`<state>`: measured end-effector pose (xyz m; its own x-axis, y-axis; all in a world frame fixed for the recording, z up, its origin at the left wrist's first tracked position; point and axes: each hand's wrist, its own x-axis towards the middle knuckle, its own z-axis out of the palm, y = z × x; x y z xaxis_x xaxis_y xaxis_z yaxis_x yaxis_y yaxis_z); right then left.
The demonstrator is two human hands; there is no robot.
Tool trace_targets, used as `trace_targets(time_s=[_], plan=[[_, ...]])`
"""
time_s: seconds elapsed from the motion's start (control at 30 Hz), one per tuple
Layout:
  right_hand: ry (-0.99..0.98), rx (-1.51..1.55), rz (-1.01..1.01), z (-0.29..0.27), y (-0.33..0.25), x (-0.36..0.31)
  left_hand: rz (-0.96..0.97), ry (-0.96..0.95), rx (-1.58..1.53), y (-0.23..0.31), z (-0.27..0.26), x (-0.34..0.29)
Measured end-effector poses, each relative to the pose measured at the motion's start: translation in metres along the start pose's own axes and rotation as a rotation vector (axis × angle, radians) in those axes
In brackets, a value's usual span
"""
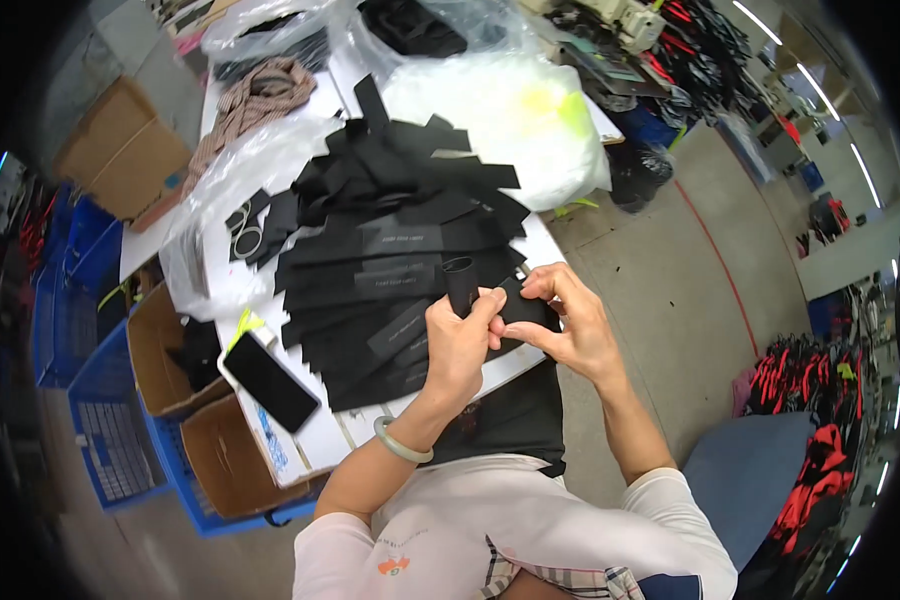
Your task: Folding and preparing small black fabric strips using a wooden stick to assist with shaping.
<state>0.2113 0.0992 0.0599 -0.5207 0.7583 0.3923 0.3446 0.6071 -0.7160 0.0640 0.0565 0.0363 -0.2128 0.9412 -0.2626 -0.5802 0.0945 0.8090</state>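
My left hand [458,340] is closed on a black fabric strip [460,285], whose rolled end stands up above the fist like a short tube. More black cloth [530,308] shows between my two hands. Just to the right, my right hand [578,325] curves around that cloth, thumb and forefinger apart in a C shape; no firm pinch is visible. Under and beyond both hands a broad heap of black fabric pieces [345,255] overlaps in layers, some bearing pale printed labels. Across my lap hangs a black cloth [515,420].
A phone [270,380] lies on the white table [320,455] to the left, near scissors [245,235]. Clear plastic bags [200,255] and a white bundle [490,120] surround the heap. Cardboard boxes [225,450] and blue crates [110,440] stand at the left.
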Motion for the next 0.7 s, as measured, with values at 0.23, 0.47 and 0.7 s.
trace_targets(time_s=[0.23,0.47,0.7], plan=[[0.029,-0.022,0.042,0.028,-0.006,-0.019,-0.137,0.022,-0.245,-0.012,-0.032,-0.016],[0.163,0.171,0.08,0.029,-0.03,-0.029,-0.329,0.022,-0.836,0.002,-0.048,-0.01],[0.311,-0.038,-0.076,0.051,-0.038,-0.031,-0.339,0.054,-0.942,0.0,-0.051,-0.012]])
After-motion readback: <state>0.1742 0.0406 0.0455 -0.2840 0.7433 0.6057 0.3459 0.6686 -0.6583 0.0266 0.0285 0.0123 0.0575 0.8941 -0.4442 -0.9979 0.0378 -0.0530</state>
